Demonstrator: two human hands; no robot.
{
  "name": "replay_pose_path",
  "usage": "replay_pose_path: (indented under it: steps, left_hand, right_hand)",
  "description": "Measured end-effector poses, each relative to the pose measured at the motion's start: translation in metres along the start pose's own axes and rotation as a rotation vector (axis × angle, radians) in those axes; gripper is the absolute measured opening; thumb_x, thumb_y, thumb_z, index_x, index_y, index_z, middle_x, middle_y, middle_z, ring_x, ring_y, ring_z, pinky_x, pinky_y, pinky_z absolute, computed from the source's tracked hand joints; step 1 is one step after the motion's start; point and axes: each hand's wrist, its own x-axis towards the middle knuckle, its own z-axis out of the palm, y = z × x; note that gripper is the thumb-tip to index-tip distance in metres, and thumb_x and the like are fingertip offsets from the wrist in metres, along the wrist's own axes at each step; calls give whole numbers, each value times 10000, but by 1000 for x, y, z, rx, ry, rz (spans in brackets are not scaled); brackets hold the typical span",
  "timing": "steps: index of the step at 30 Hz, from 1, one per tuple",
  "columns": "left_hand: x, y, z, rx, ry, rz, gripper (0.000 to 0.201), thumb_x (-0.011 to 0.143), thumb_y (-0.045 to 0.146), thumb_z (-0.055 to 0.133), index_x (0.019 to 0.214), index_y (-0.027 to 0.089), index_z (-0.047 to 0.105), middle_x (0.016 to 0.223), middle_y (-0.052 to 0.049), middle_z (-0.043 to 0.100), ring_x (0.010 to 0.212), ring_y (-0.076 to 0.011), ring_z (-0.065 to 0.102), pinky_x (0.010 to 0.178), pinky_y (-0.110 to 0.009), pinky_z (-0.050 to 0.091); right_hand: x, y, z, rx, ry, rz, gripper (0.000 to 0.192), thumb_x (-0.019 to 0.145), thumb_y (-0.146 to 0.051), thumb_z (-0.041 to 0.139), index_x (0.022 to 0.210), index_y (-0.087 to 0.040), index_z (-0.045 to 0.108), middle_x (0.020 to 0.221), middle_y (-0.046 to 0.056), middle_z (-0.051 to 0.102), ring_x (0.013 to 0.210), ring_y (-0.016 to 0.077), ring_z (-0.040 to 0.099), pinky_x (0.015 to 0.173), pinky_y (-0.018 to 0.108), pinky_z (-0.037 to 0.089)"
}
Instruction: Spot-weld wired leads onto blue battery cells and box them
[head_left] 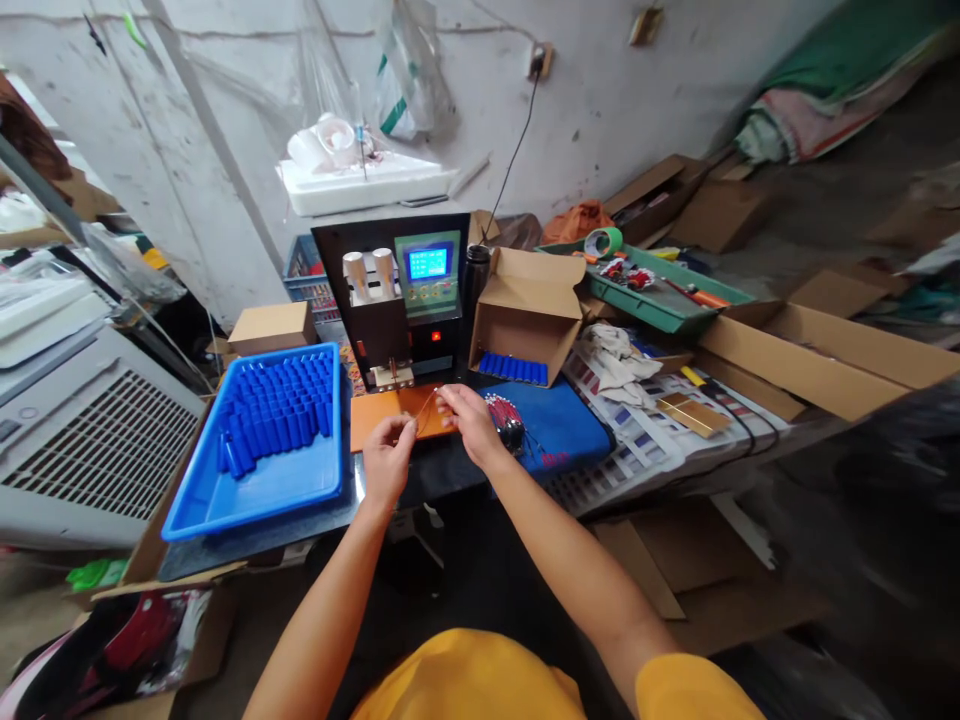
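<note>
At twelve o'clock, before the welder (397, 300), my left hand (388, 458) and right hand (469, 420) pinch a thin strip (426, 408) taut; I keep it level on the orange pad (375, 415).

Around my desk, away from the work

On my left a blue tray (259, 480) holds rows of blue cells (274, 408), with a small closed cardboard box (271, 326) behind it and a white grille unit (90, 440) further left. An open cardboard box (525, 320) to the right of the machine has more blue cells inside. Further right lie a crumpled cloth (616, 355), a green tray (660, 295) with a tape roll (604, 241), and flat cardboard (817, 360).
</note>
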Motion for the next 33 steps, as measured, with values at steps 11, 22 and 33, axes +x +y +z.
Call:
replay_pose_path:
  steps: [11,22,33]
  left_hand:
    - [4,1,-32,-124,-59,-194,290,728,436,722,691,157,650,629,-10,639,595,-122,568,604,-245,464]
    - [56,9,-198,1295,302,-348,259,886,353,579,1041,160,653,970,-150,721,962,-295,676,833,-369,483]
    - [75,-29,-228,1221,271,-568,312,789,315,712,1024,154,585,925,-109,712,900,-256,702,782,-327,515]
  right_hand:
    - [-3,22,27,-203,-321,12,374,645,-500,804,705,-172,634,627,-6,613,598,129,543,630,275,457]
    - [6,32,12,-245,-192,-35,474,622,-612,808,689,-179,627,619,21,618,585,146,557,606,288,473]
    - [3,37,4,-267,-198,-2,522,601,-652,800,691,-164,638,631,26,620,594,150,568,617,295,483]
